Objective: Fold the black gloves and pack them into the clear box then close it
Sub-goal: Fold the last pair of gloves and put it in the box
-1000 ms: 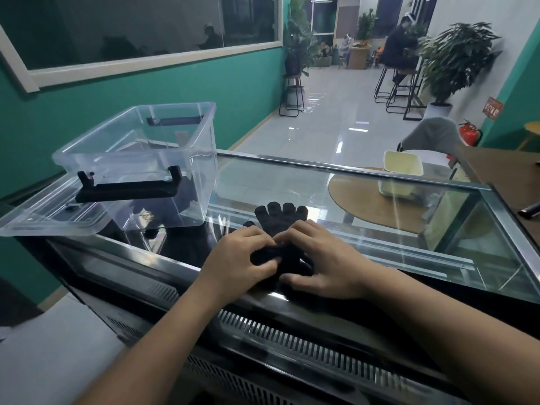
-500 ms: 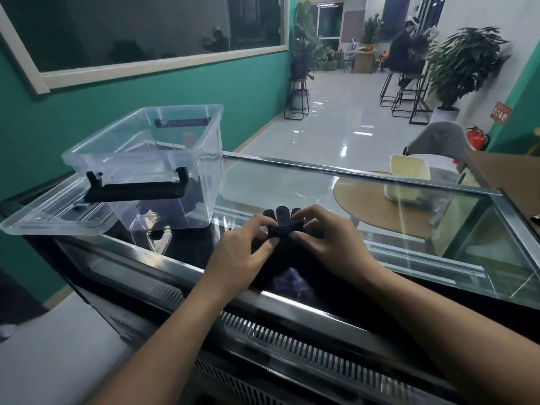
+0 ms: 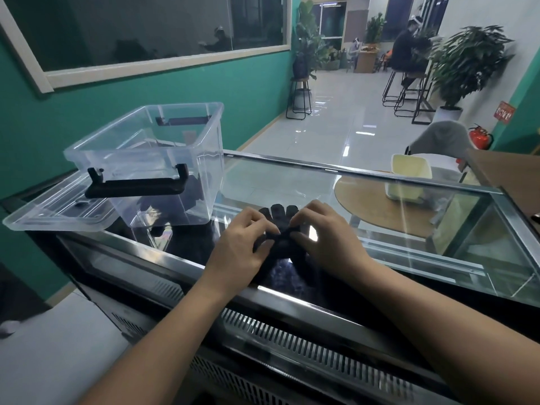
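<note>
Black gloves (image 3: 277, 212) in left hand (image 3: 242, 248), right hand (image 3: 325, 239); one clear box (image 3: 201, 173).

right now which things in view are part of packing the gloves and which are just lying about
Part of the job:
- black knitted glove, pinched by the left hand and the right hand
- clear plastic box
- clear flat lid beside it

Just lying about:
- pale yellow tub
- round wooden table
- red fire extinguisher
- potted plant
</note>
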Tool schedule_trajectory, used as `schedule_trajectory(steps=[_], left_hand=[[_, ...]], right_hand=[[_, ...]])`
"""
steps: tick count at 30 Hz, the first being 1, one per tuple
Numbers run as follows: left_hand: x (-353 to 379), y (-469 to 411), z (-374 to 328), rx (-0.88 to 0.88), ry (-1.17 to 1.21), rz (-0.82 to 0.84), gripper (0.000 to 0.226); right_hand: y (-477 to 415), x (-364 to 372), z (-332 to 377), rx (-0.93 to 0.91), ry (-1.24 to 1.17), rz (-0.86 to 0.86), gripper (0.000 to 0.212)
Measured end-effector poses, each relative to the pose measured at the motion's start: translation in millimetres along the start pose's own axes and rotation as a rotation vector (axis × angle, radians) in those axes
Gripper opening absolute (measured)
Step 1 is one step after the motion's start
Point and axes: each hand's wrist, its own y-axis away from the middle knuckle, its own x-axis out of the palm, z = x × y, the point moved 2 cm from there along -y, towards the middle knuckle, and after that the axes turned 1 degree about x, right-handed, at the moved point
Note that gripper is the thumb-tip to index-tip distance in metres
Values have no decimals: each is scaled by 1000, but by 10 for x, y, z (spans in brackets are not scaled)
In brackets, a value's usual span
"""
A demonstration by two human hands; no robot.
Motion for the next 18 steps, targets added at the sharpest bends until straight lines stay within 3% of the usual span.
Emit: schedule_trajectory(steps=[5, 11, 18], left_hand=[[45, -9, 11, 50, -96, -10, 14], [70, -12, -22, -41, -98, 34, 26], [59, -16, -29, -83, -119, 59, 18]], right_hand=[[-10, -4, 40, -107, 99, 7, 27], [11, 0, 62, -102, 72, 53, 10], [3, -6, 79, -55, 23, 208, 31]])
